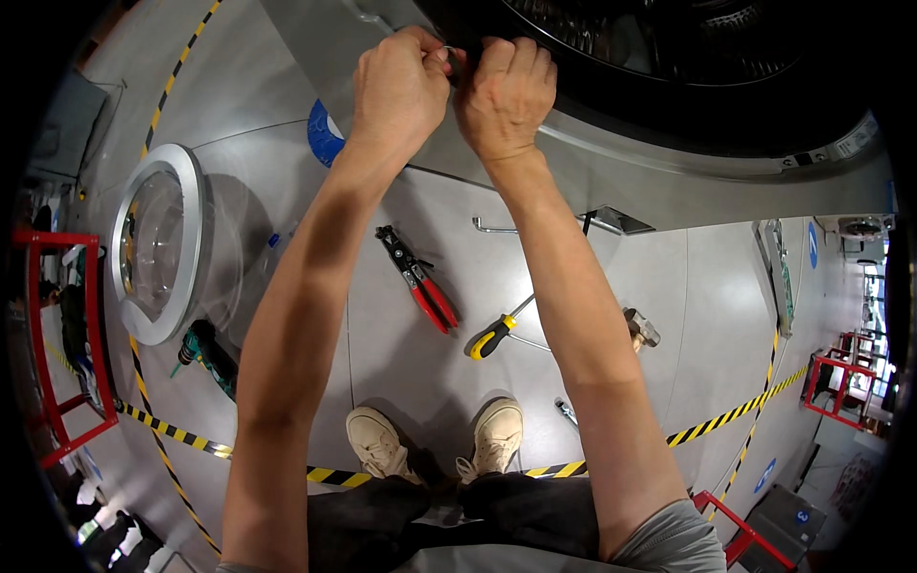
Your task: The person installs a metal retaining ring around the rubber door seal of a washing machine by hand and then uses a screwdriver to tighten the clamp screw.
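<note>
Grey floor tiles spread below us, and the black washing-machine rim runs off between three and four o'clock from our grip. At twelve, our left hand seems to pinch a thin wire-like piece; our right hand curls at its four o'clock, its hold hidden. The piece lies between both hands, nearer the left; too little shows to tell its long axis.

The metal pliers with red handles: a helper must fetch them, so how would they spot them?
Find the large grey machine with the round black opening, then the grey tiled floor in front. There, between the left bare forearm and the yellow-and-black screwdriver, lie the dark metal pliers. Their red handles set them apart from that screwdriver.
</note>
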A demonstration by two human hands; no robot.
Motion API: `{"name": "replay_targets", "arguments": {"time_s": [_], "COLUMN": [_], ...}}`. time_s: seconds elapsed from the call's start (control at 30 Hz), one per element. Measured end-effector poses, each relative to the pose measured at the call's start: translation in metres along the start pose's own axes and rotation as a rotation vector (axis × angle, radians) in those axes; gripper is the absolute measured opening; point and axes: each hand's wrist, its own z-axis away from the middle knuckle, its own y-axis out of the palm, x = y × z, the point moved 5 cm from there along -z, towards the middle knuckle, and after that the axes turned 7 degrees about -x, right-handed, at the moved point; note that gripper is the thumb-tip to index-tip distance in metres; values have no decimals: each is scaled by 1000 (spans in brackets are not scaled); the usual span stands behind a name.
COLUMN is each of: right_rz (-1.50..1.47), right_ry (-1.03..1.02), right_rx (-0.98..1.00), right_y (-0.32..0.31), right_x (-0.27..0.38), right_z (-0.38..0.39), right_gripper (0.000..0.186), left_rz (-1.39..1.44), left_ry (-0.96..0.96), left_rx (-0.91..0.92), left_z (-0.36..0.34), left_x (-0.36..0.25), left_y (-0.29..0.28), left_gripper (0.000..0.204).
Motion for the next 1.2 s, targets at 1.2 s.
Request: {"name": "replay_targets", "arguments": {"time_s": [1.2], "right_rz": [72], "right_ry": [26], "right_rx": [6], "right_y": [1], "right_x": [3], "right_z": [-2], "right_gripper": [27], "left_rz": [1196], "left_ry": [-655], "left_rx": [-111], "left_z": [52], "left_x": [-34], "left_y": [14], "left_gripper": [36]}}
